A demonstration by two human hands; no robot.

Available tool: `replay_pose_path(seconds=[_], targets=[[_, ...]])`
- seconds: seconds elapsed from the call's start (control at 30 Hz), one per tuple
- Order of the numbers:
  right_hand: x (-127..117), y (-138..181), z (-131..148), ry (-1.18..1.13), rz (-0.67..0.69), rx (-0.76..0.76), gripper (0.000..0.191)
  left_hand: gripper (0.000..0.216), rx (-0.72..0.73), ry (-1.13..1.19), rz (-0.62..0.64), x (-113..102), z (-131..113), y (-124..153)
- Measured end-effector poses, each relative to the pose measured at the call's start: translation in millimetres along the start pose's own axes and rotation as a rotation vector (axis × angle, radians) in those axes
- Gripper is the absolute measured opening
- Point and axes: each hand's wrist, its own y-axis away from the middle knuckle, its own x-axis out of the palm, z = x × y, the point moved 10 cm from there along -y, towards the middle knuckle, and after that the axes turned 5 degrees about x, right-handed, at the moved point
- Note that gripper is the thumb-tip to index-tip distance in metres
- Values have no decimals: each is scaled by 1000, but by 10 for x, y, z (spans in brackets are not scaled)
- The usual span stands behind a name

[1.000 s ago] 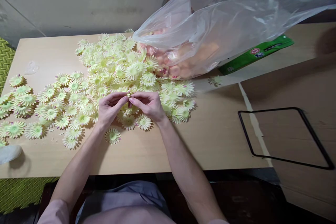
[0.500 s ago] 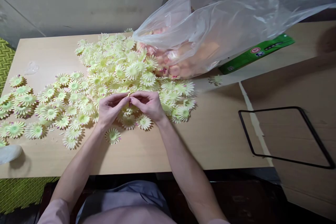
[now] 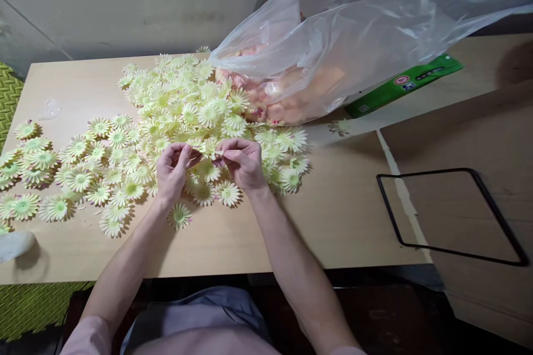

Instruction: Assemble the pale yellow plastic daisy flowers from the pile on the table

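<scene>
Over the front of a heap of pale yellow artificial flowers, my two hands are held a little apart. My left hand is closed, its thumb and forefinger pinching the edge of a pale flower head. In my right hand, the fingertips grip a small pale petal-like piece. Whether that piece is joined to the flower in my left hand cannot be told against the similar blossoms behind. One loose flower lies just below my left hand, and another flower is close under my right.
A clear plastic bag of pinkish-orange flowers rests behind the heap. A green packet lies to its right. On brown cardboard sits a black wire frame. A white rounded object stands at the table's left edge.
My hands, whose fingertips met earlier, have drawn apart sideways. A pale strip now shows at my right fingertips. The heap and bag look the same.
</scene>
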Motion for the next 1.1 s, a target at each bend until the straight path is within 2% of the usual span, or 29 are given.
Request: replay_pose_path(seconds=[0.1,0.2,0.33,0.47,0.63,0.7,0.83,0.97,1.1], targets=[[-65,-8,29,-128,-63,33,10,17,2,50,-52,-76,1,-27],[-224,-16,104,-202,-207,33,28,19,8,78,-123,-185,-27,-65],[-331,-33,203,-148,-298,-26,40,19,54,46,-127,-197,-97,-77],[-251,-34,169,-57,-230,-59,42,19,69,-36,-120,-168,-89,-50],[101,18,51,140,32,-21,16,18,70,-92,-61,-100,-94,-38],[200,43,-24,197,89,35,14,17,75,-86,-31,-62,-119,-29],[209,52,-131,211,67,122,18,19,43,-99,20,6,-119,-5],[186,38,-109,216,62,96,16,19,10,-71,26,18,-89,1],[178,36,-84,206,60,93,15,16,44,-123,44,28,-133,-10]])
